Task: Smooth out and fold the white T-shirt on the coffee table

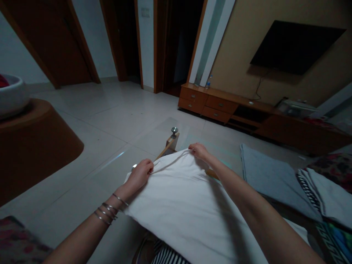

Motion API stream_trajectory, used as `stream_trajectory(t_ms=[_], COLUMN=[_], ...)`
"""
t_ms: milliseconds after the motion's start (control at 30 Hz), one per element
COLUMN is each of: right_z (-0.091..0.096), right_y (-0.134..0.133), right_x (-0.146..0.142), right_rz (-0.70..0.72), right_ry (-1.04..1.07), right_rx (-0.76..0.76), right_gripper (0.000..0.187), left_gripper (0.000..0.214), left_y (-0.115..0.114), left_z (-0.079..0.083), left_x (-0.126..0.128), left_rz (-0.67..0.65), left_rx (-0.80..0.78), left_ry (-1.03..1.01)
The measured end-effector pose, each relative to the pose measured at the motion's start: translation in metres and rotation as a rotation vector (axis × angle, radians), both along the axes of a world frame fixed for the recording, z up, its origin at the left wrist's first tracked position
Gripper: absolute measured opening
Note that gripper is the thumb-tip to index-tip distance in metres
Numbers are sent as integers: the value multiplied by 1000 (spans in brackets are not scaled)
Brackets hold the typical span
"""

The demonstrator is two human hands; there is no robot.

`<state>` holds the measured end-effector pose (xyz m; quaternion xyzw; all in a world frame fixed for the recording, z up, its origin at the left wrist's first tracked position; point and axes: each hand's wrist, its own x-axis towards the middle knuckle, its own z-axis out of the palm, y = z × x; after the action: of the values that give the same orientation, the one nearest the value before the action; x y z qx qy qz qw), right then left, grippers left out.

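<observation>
White soft cloth [178,209], pinched up along its far edge.
Our left grip [140,174] and right grip [199,151] are both closed on it, the right one farther away, the edge stretched between them.

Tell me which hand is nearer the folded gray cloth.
Right. The right hand pinches the white fabric up and left of the folded gray cloth. The left hand is farther away, well left of the right hand.

A white cloth [178,209] lies smooth and puffed, its far edge pinched upward.
</observation>
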<state>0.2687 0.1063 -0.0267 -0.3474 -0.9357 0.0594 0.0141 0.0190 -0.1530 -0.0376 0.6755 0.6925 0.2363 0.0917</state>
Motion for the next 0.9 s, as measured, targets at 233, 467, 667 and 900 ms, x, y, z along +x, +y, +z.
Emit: stream_trajectory(t_ms=[233,467,667,900], right_z=[-4,-12,-6,-8], right_y=[12,19,22,23], right_x=[-8,-20,-24,-21], right_rz=[-55,-209,-299,-356], right_ry=[30,76,133,338], right_rx=[-77,-169,-297,-377], right_gripper=[25,43,23,25], left_gripper=[23,16,13,17], left_y=[24,70,93,101], left_z=[-6,2,-1,-4], left_x=[-9,2,8,-6], left_rz=[58,119,153,265], left_rx=[-83,-279,-317,-271], left_ry=[-8,-123,-343,-384])
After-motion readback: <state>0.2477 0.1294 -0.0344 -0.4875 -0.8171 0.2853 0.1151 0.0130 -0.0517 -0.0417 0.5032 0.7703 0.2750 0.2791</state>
